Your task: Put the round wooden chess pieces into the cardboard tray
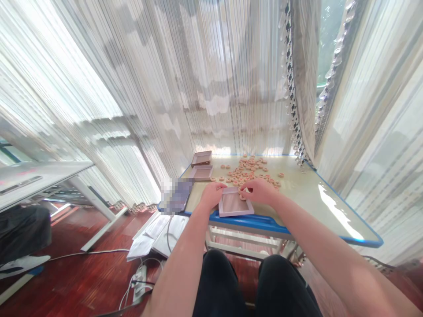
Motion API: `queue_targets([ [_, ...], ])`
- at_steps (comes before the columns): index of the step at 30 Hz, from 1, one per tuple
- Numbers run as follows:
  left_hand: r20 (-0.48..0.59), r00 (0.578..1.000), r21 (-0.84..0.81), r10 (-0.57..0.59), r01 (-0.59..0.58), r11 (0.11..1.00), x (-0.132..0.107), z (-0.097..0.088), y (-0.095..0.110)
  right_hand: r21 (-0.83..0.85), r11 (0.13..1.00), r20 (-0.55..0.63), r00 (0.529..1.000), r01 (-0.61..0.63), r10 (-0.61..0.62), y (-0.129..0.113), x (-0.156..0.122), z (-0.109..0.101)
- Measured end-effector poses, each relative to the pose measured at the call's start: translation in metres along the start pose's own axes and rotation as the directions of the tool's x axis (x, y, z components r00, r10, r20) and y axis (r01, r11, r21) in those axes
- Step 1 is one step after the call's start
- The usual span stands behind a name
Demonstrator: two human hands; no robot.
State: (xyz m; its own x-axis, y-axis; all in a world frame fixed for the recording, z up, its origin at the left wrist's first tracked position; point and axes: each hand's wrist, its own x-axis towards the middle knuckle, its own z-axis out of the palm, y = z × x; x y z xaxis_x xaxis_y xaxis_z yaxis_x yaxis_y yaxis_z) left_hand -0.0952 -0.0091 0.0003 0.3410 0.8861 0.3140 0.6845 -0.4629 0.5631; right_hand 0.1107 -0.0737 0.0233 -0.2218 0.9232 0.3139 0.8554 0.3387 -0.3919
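Observation:
A shallow pinkish box [235, 204] with a raised rim sits at the table's front edge, partly over the blue edging. My left hand [213, 195] grips its upper left corner, fingers closed at the rim. Over the upper right corner, my right hand [259, 190] has thumb and fingers pinched on a round wooden game piece [242, 197]. Beyond the hands lies a loose spread of similar round wooden pieces [246, 174], with dark or reddish marks too small to read. Part of that spread is hidden by my right hand.
The pale table [304, 193] has a blue edge. A second shallow box [201, 173] and a brownish one [201, 157] stand at its back left. A tablet-like device [180, 196], partly blurred, lies at the left edge. Papers [155, 233] and a power strip [139, 281] are below.

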Motion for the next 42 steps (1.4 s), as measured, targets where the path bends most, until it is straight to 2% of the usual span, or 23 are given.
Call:
queue_targets([
  [8,0.014,1.0,0.035,-0.002,0.002,0.999,0.0,-0.002,0.003,-0.058,0.996,0.108,0.992,0.065,-0.058,-0.005,0.0,0.004],
  [19,-0.012,1.0,0.019,0.003,-0.003,1.0,0.0,0.001,-0.003,-0.029,0.997,0.091,0.993,0.075,-0.072,0.003,0.0,0.005],
  [21,-0.005,1.0,0.021,-0.006,0.007,1.0,0.0,0.0,-0.003,-0.059,0.997,0.037,0.998,0.044,-0.042,0.009,0.001,0.001],
  [23,0.001,1.0,0.021,-0.005,0.005,1.0,-0.001,-0.001,-0.002,-0.094,0.994,-0.088,0.995,-0.056,0.047,0.019,0.004,-0.006],
  [26,-0.003,1.0,0.011,0.003,-0.003,1.0,-0.001,-0.002,0.0,-0.009,0.963,-0.277,0.926,-0.268,0.255,0.04,0.008,-0.02],
  [29,-0.005,1.0,0.002,0.015,-0.015,1.0,-0.001,-0.001,0.002,0.189,0.929,-0.34,0.867,-0.318,0.366,0.061,0.007,-0.031],
  [31,0.002,1.0,0.008,0.024,-0.024,1.0,0.0,-0.001,0.003,0.257,0.907,-0.314,0.859,-0.334,0.405,0.071,0.003,-0.036],
  [36,0.013,1.0,0.006,0.017,-0.017,1.0,0.0,-0.002,0.005,0.278,0.893,-0.058,0.922,-0.354,0.383,0.074,-0.005,-0.036],
  [39,0.009,1.0,-0.019,-0.002,0.002,1.0,0.0,-0.003,0.005,0.246,0.907,-0.035,0.932,-0.342,0.361,0.069,-0.005,-0.033],
  [42,-0.008,1.0,-0.056,-0.018,0.018,0.998,0.0,-0.003,0.005,0.137,0.94,-0.045,0.945,-0.314,0.322,0.069,-0.002,-0.031],
])
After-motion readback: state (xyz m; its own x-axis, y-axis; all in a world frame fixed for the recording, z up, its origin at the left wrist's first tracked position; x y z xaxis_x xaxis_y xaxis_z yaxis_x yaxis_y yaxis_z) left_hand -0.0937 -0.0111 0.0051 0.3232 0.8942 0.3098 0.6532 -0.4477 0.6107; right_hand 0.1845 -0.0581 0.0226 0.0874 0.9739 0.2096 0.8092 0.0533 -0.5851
